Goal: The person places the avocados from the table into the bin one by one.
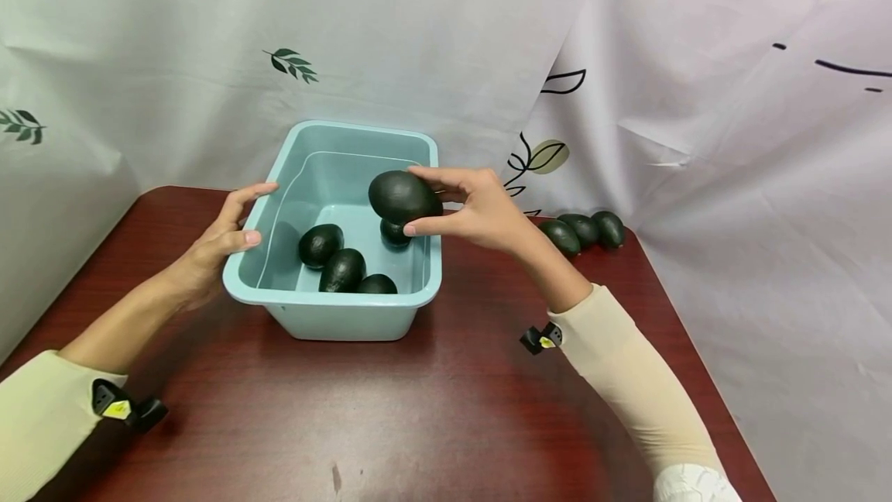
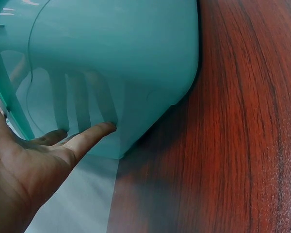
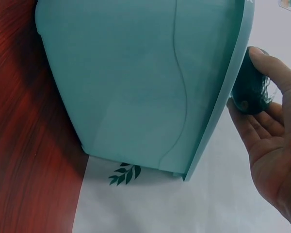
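My right hand [image 1: 481,208] pinches a dark green avocado [image 1: 400,196] between thumb and fingers, above the inside of a light blue plastic tub [image 1: 334,320]. In the right wrist view the same avocado [image 3: 250,87] shows just past the tub's rim. Several avocados lie on the tub floor, among them one avocado [image 1: 321,245] at the left and another avocado [image 1: 343,269] nearer the front. The held one partly covers an avocado [image 1: 395,233] beneath it. At the tub's left side is my left hand [image 1: 212,246], its extended fingers [image 2: 89,141] touching the outer wall.
Three more avocados [image 1: 584,229] sit at the back right corner of the dark red wood-grain table [image 1: 446,417]. A pale cloth [image 1: 753,200] with leaf prints hangs behind and along the sides.
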Motion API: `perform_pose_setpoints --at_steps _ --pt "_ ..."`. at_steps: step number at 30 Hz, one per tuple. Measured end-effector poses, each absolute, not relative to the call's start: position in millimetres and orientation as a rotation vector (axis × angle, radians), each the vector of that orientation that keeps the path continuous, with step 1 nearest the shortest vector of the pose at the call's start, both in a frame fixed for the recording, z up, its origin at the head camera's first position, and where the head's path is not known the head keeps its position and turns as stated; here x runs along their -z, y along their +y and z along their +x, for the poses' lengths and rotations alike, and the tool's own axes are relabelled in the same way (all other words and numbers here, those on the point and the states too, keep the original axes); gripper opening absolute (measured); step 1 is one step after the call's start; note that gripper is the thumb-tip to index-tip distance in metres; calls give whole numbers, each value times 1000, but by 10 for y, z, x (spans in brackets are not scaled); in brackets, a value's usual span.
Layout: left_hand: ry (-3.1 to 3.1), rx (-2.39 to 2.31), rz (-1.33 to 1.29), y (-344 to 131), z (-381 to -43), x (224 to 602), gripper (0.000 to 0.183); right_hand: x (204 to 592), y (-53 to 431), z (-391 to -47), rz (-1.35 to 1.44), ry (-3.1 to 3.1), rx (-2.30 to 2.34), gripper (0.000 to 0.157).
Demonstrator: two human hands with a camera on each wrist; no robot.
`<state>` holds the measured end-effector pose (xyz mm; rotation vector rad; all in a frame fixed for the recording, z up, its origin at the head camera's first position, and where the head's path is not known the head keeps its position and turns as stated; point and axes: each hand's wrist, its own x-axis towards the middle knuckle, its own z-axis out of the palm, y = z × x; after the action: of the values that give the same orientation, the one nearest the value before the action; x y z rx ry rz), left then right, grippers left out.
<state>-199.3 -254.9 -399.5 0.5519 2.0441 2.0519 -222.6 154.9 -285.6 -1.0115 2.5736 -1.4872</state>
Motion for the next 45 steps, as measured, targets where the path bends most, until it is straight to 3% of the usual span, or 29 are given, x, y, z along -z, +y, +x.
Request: perform_pose_setpoints --at_steps 24,45 --pt "2062 -2042 547 -2539 -1995 3984 71 2931 1334 -2249 -1235 2591 1326 78" --pt "2062 -2045 538 -2532 -2001 3985 71 2952 1384 -2236 -1195 2488 1416 60"
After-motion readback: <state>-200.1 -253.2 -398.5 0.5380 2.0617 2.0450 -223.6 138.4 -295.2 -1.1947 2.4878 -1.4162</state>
